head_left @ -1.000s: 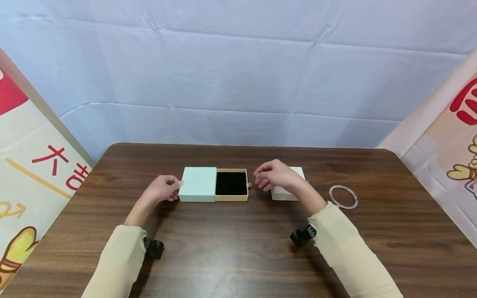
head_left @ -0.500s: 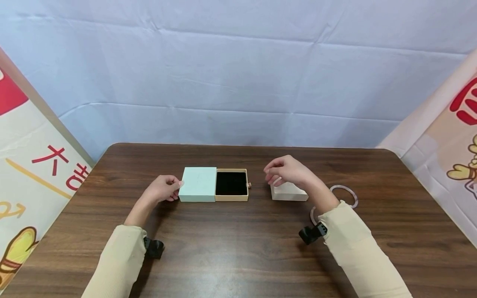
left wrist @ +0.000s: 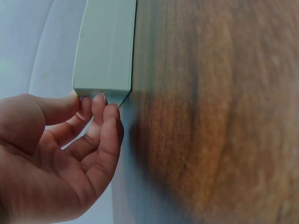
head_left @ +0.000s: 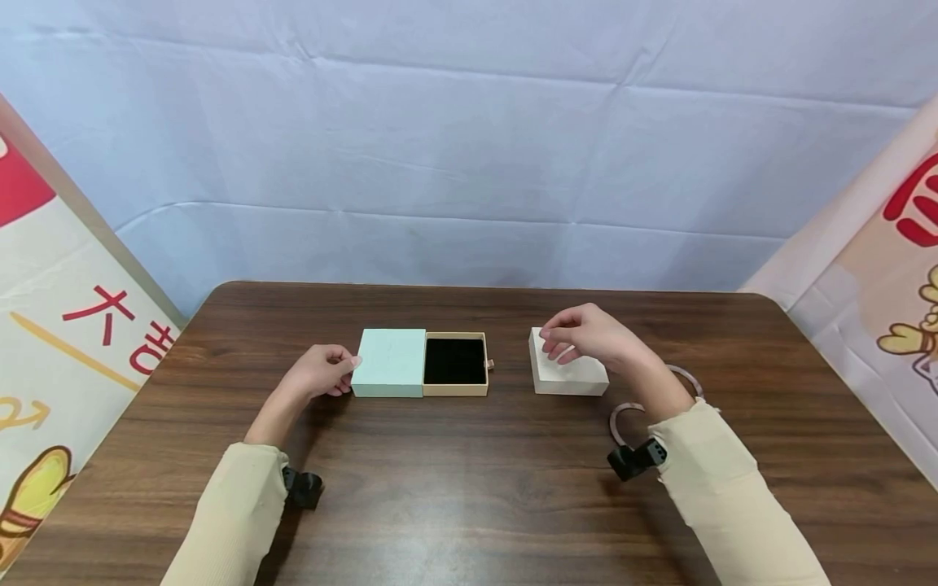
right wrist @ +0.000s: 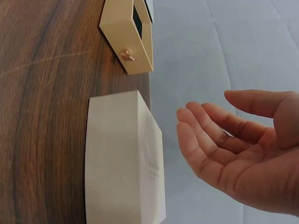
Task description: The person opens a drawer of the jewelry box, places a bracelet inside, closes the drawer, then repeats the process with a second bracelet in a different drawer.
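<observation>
The fingers (left wrist: 106, 140) of the left hand (head_left: 318, 373) are bent close together and, with the thumb, grip the near end of one pale green box (head_left: 388, 358). The fingers of the right hand (head_left: 586, 335) hang loosely curled, thumb apart and holding nothing, above one white box (head_left: 572, 381).

The green box lies flat in the middle of the far half of the table, with one tan drawer (head_left: 456, 391) pulled out on its right side. The drawer has one black lining (head_left: 454, 360) and one small pinkish tab (head_left: 491, 365) on its outer end. The white box sits to the right, apart from the tab; small print on its top is too faint to read in the right wrist view. Farther right lie two pale mauve rings (head_left: 623, 425) (head_left: 692, 379), each partly hidden by the right forearm.

Two cream cuffs cover the forearms, each with one black wrist device (head_left: 304, 490) (head_left: 636, 460). Everything rests on one brown wood-grain table (head_left: 454, 505), backed by one creased bluish cloth (head_left: 440, 146), with two printed banners (head_left: 81, 260) (head_left: 872, 268) at the sides.
</observation>
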A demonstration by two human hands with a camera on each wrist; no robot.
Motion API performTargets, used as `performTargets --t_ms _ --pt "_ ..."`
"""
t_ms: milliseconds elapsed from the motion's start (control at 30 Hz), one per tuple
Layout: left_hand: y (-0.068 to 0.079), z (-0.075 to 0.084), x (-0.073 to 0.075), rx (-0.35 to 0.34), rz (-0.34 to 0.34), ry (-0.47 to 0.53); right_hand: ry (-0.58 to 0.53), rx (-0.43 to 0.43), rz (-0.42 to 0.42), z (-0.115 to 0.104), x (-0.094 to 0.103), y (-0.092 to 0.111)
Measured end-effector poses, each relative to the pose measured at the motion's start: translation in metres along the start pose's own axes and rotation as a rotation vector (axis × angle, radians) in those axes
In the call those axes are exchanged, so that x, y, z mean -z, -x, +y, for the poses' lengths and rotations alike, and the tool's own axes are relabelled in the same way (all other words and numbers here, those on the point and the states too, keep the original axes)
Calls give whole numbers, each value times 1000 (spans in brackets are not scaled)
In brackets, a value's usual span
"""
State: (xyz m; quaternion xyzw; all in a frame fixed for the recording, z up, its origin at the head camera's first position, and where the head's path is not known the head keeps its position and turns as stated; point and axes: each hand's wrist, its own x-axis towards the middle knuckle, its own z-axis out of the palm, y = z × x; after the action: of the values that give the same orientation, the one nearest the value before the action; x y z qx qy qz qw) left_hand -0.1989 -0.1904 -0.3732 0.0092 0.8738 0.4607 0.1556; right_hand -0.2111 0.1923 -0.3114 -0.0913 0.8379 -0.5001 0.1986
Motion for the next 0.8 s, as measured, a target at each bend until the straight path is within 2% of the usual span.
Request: performTargets --t_ms 600,800 --pt "0 0 -1 -15 -3 -6 12 -18 50 12 22 14" --pt "0 0 -1 0 4 0 2 -43 64 18 29 18"
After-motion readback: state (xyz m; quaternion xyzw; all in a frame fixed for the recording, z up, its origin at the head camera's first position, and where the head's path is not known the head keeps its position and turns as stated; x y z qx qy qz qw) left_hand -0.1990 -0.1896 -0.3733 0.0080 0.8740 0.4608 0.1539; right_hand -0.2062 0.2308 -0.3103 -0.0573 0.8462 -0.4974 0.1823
